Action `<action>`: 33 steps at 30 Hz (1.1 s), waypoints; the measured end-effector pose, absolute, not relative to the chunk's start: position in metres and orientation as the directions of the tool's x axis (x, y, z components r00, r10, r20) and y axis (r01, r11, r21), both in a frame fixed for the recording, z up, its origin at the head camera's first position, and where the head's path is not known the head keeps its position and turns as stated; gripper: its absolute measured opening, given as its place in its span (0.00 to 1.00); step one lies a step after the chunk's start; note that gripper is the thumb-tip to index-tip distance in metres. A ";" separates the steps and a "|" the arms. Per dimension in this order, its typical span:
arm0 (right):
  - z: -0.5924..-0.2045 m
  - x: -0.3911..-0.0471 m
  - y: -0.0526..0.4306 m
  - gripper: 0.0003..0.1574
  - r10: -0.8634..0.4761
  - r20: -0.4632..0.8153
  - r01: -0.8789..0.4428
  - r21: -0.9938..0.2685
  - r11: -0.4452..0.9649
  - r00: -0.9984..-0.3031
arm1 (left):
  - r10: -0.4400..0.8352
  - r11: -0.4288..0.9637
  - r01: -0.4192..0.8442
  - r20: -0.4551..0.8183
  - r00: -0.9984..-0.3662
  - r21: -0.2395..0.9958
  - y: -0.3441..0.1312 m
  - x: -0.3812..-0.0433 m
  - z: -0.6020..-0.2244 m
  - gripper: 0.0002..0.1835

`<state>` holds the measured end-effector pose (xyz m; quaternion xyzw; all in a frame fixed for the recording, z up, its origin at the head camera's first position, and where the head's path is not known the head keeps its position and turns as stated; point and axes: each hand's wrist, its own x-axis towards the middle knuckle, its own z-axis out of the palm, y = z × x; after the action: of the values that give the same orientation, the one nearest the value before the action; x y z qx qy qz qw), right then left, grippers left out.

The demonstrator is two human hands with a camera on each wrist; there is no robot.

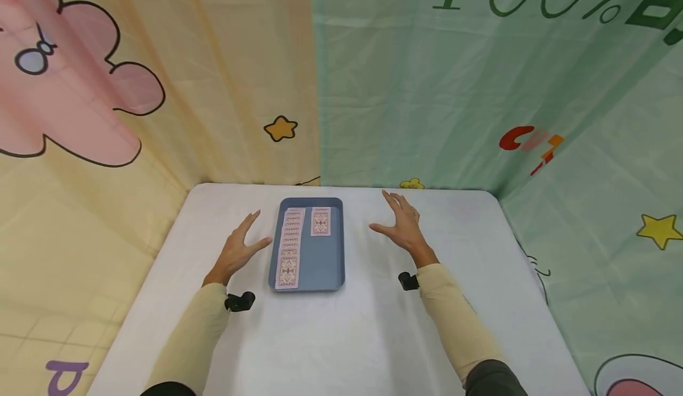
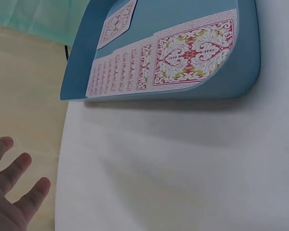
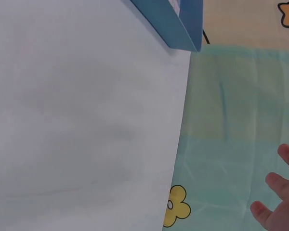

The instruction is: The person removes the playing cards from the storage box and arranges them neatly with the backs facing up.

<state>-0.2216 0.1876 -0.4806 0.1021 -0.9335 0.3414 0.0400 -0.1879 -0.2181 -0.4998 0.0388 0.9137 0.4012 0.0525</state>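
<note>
left grip point(image 1: 238, 252): wide, holding nothing, left of tray point(image 1: 322, 265)
right grip point(image 1: 402, 224): wide, holding nothing, right of tray
card column point(image 1: 289, 268): overlapping, along tray's left side
far-right card back point(image 1: 321, 222): in tray, apart from column
step: seemingly card arranging
next move: likely a careful edge pinch

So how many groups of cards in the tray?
2: an overlapping column of cards on the left side of the tray, and a smaller group, possibly one card, at its far right corner. Overlap may hide some.
</note>
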 end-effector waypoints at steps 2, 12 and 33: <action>-0.485 -0.223 0.184 0.57 -0.163 0.149 -0.221 -0.638 0.738 -0.975 | 0.089 0.645 -0.019 -0.100 -0.991 0.764 -0.218 -0.187 -0.506 0.45; -0.499 -0.223 0.168 0.53 -0.180 0.150 -0.233 -0.677 0.698 -0.972 | 0.047 0.524 -0.154 -0.209 -0.977 0.837 -0.213 -0.183 -0.529 0.49; -0.515 -0.214 0.124 0.47 -0.274 0.085 -0.249 -0.720 0.648 -0.958 | 0.020 0.339 -0.223 -0.244 -0.970 0.914 -0.198 -0.171 -0.566 0.39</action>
<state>-0.2140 0.1238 -0.5149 0.1441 -0.9076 0.3940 -0.0158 -0.1712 -0.1977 -0.5662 -0.0627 0.8114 0.5713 0.1063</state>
